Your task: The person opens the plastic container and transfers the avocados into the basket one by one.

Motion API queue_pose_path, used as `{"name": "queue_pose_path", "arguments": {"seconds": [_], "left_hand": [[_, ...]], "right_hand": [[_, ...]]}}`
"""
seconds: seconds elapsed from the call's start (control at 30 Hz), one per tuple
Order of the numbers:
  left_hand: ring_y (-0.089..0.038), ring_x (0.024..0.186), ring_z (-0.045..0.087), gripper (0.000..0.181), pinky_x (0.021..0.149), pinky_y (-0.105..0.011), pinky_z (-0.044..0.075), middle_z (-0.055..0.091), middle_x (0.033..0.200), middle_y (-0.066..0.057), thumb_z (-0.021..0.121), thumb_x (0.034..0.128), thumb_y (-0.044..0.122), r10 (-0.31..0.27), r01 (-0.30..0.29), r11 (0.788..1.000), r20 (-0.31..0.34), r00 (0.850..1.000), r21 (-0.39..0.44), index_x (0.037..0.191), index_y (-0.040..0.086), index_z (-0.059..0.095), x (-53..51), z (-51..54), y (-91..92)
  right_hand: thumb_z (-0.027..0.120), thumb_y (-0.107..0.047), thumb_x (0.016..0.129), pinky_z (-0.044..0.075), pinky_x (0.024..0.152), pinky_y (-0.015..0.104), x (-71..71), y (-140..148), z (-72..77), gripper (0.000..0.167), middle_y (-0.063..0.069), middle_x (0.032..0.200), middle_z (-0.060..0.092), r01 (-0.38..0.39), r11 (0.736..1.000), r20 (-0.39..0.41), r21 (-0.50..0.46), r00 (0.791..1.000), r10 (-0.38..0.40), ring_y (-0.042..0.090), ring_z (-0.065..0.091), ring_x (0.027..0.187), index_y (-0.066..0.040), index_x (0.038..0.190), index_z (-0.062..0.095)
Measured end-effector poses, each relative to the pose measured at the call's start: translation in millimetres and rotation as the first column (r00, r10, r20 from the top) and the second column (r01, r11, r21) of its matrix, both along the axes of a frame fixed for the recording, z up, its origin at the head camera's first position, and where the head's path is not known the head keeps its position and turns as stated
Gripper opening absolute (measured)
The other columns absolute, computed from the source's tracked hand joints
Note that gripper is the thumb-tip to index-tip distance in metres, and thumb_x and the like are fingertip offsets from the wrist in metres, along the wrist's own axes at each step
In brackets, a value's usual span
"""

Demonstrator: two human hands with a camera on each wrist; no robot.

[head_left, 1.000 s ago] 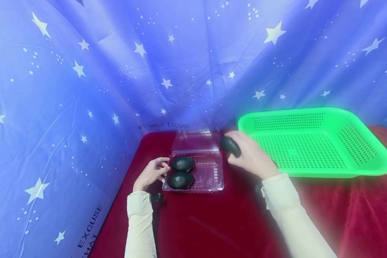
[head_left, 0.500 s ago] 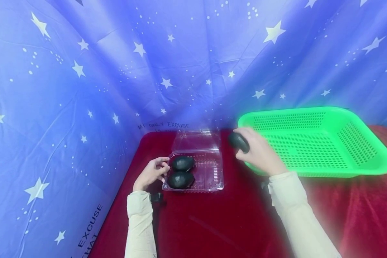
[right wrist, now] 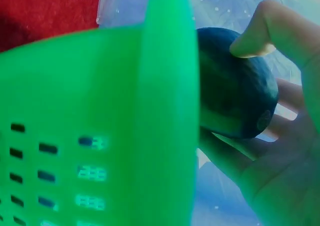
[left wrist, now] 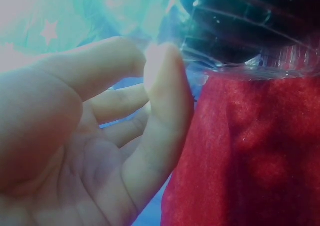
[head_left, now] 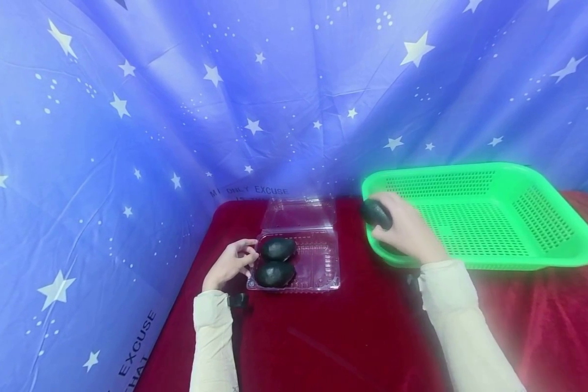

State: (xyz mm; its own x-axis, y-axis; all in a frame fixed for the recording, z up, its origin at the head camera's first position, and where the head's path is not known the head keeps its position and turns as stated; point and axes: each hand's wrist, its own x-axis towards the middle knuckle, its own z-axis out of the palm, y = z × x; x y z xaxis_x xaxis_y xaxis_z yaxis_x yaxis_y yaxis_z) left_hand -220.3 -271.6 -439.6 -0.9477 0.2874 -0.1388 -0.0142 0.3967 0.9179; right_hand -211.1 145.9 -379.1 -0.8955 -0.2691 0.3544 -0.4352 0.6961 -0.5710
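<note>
My right hand (head_left: 411, 228) grips a dark avocado (head_left: 376, 214) above the left end of the green basket (head_left: 563, 256). In the right wrist view the thumb presses on the avocado (right wrist: 240, 85) from one side, with fingers around the other; the basket rim hides part of it. Two more avocados (head_left: 278, 249) lie one behind the other in the left half of an open clear plastic clamshell box (head_left: 318, 267). At the box's left edge, my left hand (head_left: 230, 264) has thumb and forefinger pinched together on the rim; other fingers are loosely bent.
The clamshell's lid (head_left: 299, 213) leans back behind its base. Red cloth (head_left: 323, 337) covers the table. A blue star-patterned curtain (head_left: 294, 87) hangs at the back and along the left side. The basket's raised rim stands right of the box.
My right hand has carried the avocado rightward, from beside the clamshell to the basket's left rim. The left hand, the box and the two avocados in it have stayed put.
</note>
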Motion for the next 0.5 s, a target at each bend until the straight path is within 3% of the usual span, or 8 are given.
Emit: {"name": "queue_pose_path", "arguments": {"seconds": [0.5], "left_hand": [[-0.018,0.070,0.057,0.048,0.052,-0.027,0.057,0.058,0.103,-0.027,0.064,0.0941,0.002,-0.004,0.004,1.000,-0.001,1.000,0.005,0.138,-0.009,0.048,-1.5,-2.4,-2.3]], "right_hand": [[0.076,-0.001,0.073,0.041,0.105,0.062,-5.0,18,-8.0,0.073,0.024,0.139,0.051,0.012,0.999,-0.002,0.041,1.000,-0.012,0.042,0.049,0.126,0.000,0.141,0.048]]}}
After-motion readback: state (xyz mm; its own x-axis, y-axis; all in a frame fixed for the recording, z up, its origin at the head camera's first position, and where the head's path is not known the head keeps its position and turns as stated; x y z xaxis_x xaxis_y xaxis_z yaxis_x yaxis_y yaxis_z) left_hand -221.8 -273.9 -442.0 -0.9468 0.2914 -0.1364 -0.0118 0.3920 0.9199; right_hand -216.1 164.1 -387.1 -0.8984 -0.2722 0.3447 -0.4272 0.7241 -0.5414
